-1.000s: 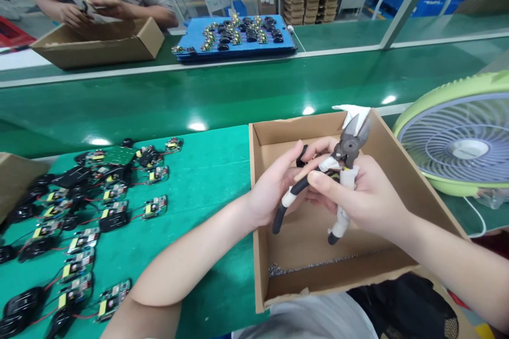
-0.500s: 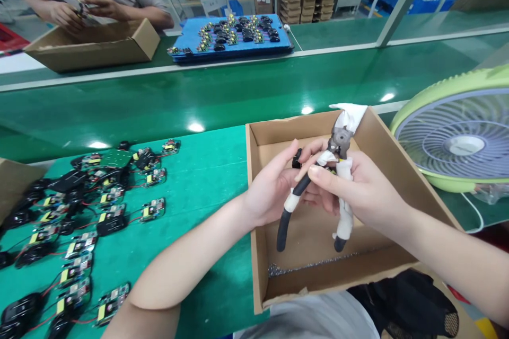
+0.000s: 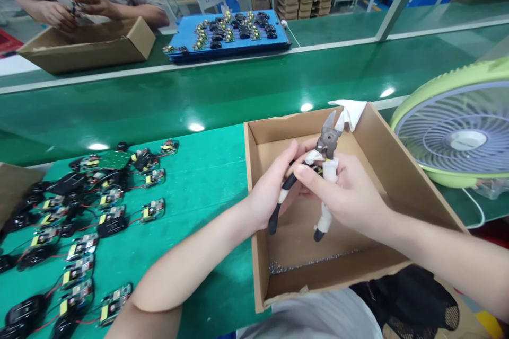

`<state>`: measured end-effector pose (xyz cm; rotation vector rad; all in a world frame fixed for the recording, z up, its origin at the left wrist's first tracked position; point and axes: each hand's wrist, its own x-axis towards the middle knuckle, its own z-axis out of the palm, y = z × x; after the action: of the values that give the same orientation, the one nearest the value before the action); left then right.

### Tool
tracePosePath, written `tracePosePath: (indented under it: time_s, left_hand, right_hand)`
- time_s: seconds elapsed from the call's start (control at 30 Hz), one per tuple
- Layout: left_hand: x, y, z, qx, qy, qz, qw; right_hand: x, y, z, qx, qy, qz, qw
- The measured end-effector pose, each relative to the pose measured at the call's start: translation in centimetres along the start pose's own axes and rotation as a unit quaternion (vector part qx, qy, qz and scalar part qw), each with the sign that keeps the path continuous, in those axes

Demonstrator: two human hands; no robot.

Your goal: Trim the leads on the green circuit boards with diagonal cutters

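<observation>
My right hand (image 3: 350,196) grips a pair of side cutters (image 3: 323,161) with white-taped black handles, jaws pointing up and slightly parted. My left hand (image 3: 274,185) is closed around a small part with a black piece, mostly hidden behind the fingers and the cutter handles. Both hands hover over an open cardboard box (image 3: 401,169) whose floor holds a line of tiny metal clippings (image 3: 318,263).
Several small circuit boards with black parts and red wires (image 3: 79,222) lie on the green mat at left. A green fan (image 3: 457,135) lies at right. Across the belt (image 3: 222,95), another person's hands (image 3: 75,5) work above a cardboard box (image 3: 87,45) beside a blue tray of boards (image 3: 228,34).
The cutter jaws were parted, then closed, and are slightly parted again now. Both hands with the cutters drifted a little left and up in view.
</observation>
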<state>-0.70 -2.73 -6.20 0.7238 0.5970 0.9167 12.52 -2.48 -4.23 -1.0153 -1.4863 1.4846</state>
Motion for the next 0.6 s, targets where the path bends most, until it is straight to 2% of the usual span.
tracePosePath:
  time_s: [0.1, 0.2, 0.3, 0.4, 0.6]
  left_hand:
    - [0.1, 0.0, -0.3, 0.009, -0.006, 0.003, 1.000]
    - [-0.1, 0.3, -0.9, -0.002, -0.064, -0.013, 0.998]
    - [-0.4, 0.8, -1.5, 0.009, -0.125, -0.062, 0.990]
    - [-0.5, 1.1, -1.9, 0.028, -0.148, -0.093, 0.984]
    - [-0.1, 0.6, -1.1, -0.018, -0.095, -0.070, 0.993]
  right_hand:
    - [0.1, -0.4, -0.2, 0.002, -0.009, 0.010, 1.000]
    - [0.4, -1.2, -1.0, 0.020, -0.088, 0.047, 0.995]
    - [0.7, -1.9, -1.8, 0.047, -0.157, 0.064, 0.984]
    - [0.8, -2.0, -2.0, 0.057, -0.149, 0.059, 0.985]
    - [0.8, -1.6, -1.3, 0.042, -0.100, 0.033, 0.994]
